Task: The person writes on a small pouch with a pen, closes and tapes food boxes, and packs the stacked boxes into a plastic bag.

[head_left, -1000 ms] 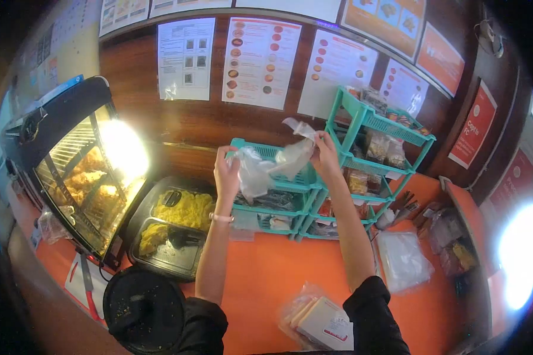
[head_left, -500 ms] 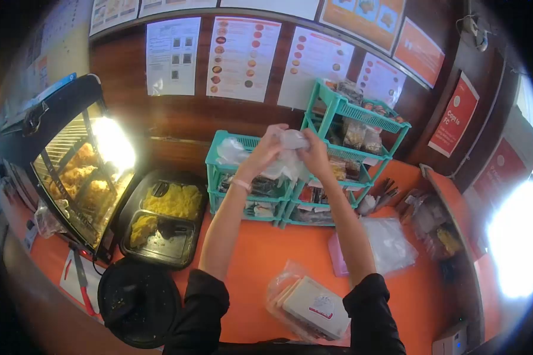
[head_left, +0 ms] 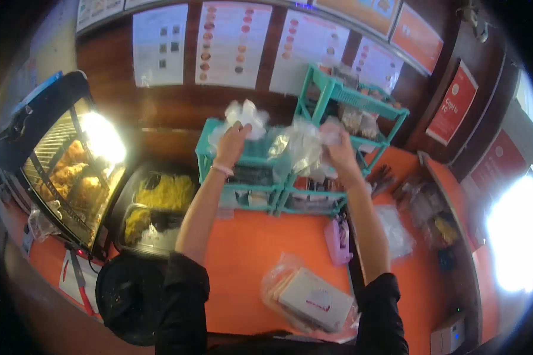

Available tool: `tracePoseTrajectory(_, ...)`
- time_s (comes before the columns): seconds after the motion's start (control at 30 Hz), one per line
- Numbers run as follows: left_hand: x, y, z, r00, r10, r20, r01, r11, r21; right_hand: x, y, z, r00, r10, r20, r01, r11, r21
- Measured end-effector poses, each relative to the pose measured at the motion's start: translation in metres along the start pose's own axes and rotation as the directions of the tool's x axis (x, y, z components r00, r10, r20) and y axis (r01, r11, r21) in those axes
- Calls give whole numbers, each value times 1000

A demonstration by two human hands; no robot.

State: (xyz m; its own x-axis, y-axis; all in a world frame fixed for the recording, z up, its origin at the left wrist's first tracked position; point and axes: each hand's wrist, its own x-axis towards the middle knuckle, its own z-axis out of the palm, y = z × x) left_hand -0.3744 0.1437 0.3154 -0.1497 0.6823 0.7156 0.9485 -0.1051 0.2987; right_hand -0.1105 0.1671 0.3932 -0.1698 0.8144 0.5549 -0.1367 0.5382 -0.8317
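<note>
My left hand (head_left: 233, 144) is closed on a bunched white plastic bag (head_left: 247, 118), above the left teal rack (head_left: 206, 158). A crumpled clear plastic bag (head_left: 302, 147) hangs from my right hand (head_left: 340, 151), whose fingers are closed on its edge in front of the taller teal rack (head_left: 318, 100). The two hands are apart, with the clear bag between them. Motion blurs the fingertips of both hands.
A lit display case (head_left: 71, 171) with fried chicken stands at left, beside a black tray (head_left: 122, 228) of yellow food. A round black lid (head_left: 130, 299) and a red-handled knife (head_left: 84, 290) lie nearer. White boxes in plastic (head_left: 314, 299) and a purple tape dispenser (head_left: 339, 239) rest on the orange counter.
My hands have moved apart, left hand to the left and right hand to the right. The plastic between them has separated into two bunches. The camera view has shifted slightly.
</note>
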Motion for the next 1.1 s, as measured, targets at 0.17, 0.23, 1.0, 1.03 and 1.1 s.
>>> tracePoseTrajectory(0.17,-39,-4,-8,964,239,117,-192,930,-314,-57,-72,-48,799,312,514,-164,936,-312)
tracePoseTrajectory(0.23,-91,58,-61,923,45,382,253,676,-692,-90,-83,-63,525,386,759,-127,917,-378)
tracePoseTrajectory(1.0,-231,142,-63,920,55,388,263,648,-715,-200,-50,-22,-89,639,764,492,695,-524)
tracePoseTrajectory(1.03,-231,142,-62,923,53,382,261,643,-720,-194,-64,-37,-35,558,829,471,741,-479)
tracePoseTrajectory(1.1,-232,144,-59,923,92,373,217,676,-705,-204,-91,-32,309,471,826,473,678,-563)
